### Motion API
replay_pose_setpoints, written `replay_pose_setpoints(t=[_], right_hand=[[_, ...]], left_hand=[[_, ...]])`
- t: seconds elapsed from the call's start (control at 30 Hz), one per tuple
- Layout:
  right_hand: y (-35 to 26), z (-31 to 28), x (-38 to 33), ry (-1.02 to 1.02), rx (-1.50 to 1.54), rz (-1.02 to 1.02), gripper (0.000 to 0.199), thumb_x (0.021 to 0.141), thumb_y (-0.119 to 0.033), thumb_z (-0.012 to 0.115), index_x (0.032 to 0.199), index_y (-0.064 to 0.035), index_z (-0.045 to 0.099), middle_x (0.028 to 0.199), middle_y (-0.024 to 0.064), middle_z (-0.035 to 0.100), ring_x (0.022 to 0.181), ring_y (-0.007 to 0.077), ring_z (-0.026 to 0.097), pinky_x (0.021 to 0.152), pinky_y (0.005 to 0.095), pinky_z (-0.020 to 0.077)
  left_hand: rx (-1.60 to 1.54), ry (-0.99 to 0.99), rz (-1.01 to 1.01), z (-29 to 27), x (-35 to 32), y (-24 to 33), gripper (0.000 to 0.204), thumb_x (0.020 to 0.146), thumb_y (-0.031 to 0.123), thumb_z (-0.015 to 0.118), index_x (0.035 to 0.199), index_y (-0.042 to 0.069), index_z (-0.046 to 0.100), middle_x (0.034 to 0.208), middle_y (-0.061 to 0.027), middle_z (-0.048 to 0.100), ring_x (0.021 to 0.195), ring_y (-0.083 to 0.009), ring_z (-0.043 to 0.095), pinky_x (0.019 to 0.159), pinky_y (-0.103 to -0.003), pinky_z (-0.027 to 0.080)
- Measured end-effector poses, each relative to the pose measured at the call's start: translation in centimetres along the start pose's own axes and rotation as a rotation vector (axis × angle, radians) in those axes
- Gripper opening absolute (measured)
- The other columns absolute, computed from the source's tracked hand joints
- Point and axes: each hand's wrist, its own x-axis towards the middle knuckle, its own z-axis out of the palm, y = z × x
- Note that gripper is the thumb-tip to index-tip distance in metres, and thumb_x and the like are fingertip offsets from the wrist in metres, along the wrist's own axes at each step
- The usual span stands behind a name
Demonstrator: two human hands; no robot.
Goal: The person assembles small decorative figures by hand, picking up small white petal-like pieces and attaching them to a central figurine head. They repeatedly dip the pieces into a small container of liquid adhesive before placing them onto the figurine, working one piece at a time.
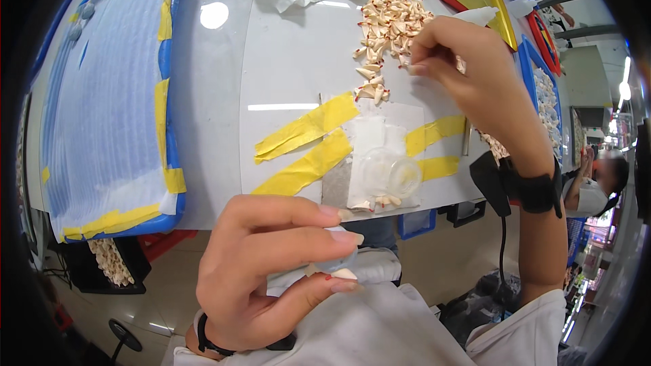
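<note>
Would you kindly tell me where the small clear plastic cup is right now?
In the head view, the small clear plastic cup sits right of centre on the white table, between the yellow tape strips, above the left hand.

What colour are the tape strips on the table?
Yellow tape strips on the white table, seen in the head view.

Your pile of pieces (390, 24) lies on the bench (285, 61), behind the taped sheet (380, 142); the cup (391, 173) sits on that sheet.
</note>
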Motion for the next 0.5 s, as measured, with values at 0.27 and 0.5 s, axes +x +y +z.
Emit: replay_pose_setpoints(t=[0.27, 0.5], right_hand=[[0.7, 0.5, 0.7, -0.044, -0.024, -0.009, 0.009, 0.069, 0.003, 0.062, 0.076, 0.0004, 0.056, 0.069, 0.0043, 0.055, 0.063, 0.0132, 0.051, 0.059, 0.0256, 0.0407], [-0.8, -0.7, 0.4, 0.045, 0.083, 0.026, 0.009, 0.068, 0.003, 0.062, 0.075, 0.001, 0.056, 0.069, 0.0078, 0.055, 0.063, 0.0188, 0.054, 0.058, 0.0276, 0.0418]], left_hand=[[0.022, -0.126, 0.04, -0.1, 0.1, 0.1, 0.032, 0.067, 0.002, 0.073, 0.094, 0.0, 0.057, 0.099, -0.0162, 0.051, 0.081, -0.0201, 0.058, 0.069, -0.027, 0.05], [0.002, -0.002, -0.112, -0.2, -0.5, 1.4, 0.031, 0.063, 0.002, 0.074, 0.092, 0.003, 0.064, 0.096, -0.0126, 0.059, 0.082, -0.019, 0.057, 0.069, -0.027, 0.047]])
